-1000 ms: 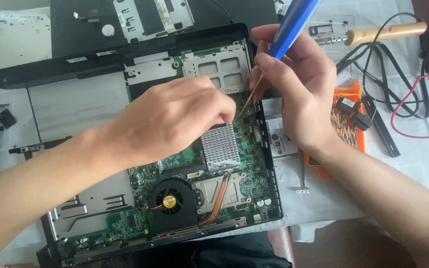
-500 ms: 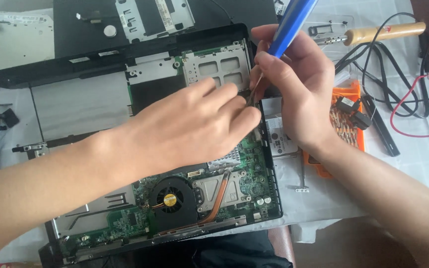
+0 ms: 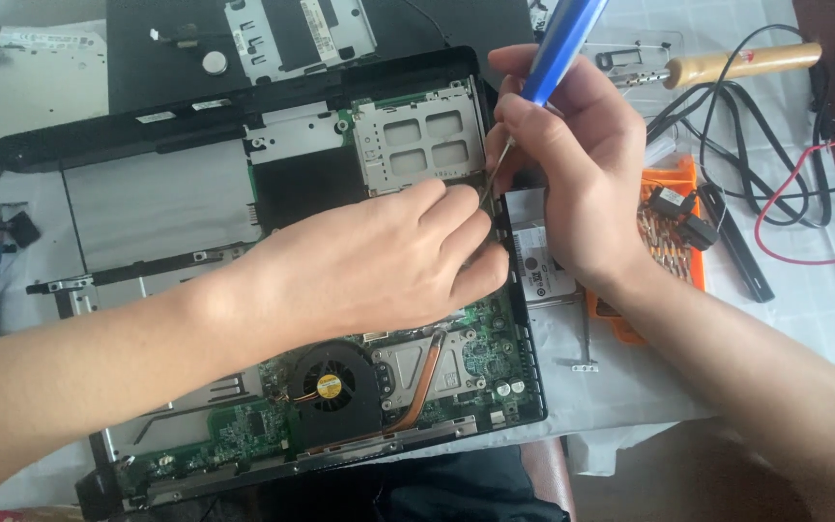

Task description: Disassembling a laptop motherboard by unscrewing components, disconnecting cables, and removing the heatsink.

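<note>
The open laptop (image 3: 273, 290) fills the table's left and middle. The left hand (image 3: 379, 261) is laid on its board, fingers pinched at the right edge. The blue screwdriver (image 3: 558, 48) is gripped by the right hand (image 3: 572, 184), tip there; cables (image 3: 775, 164) crowd the right.

The opened black plastic laptop base (image 3: 244, 135) lies in front of me on the cloth-covered desk (image 3: 823, 309), its green circuit board (image 3: 244, 430) along the near edge. The round black cooling fan (image 3: 329, 387) sits in that board, with the copper heat pipe (image 3: 427, 372) just to its right. My left hand (image 3: 379, 261) rests on the base's middle, behind the fan. My right hand (image 3: 572, 164) is at the base's right edge, holding the blue-handled screwdriver (image 3: 558, 48), whose tip comes down just beside my left fingers (image 3: 466, 227). Right of that hand lie the orange plastic bit tray (image 3: 664, 227) and, behind it, the wooden-handled soldering iron (image 3: 727, 66). A flat metal drive caddy (image 3: 297, 34) lies behind the base.
</note>
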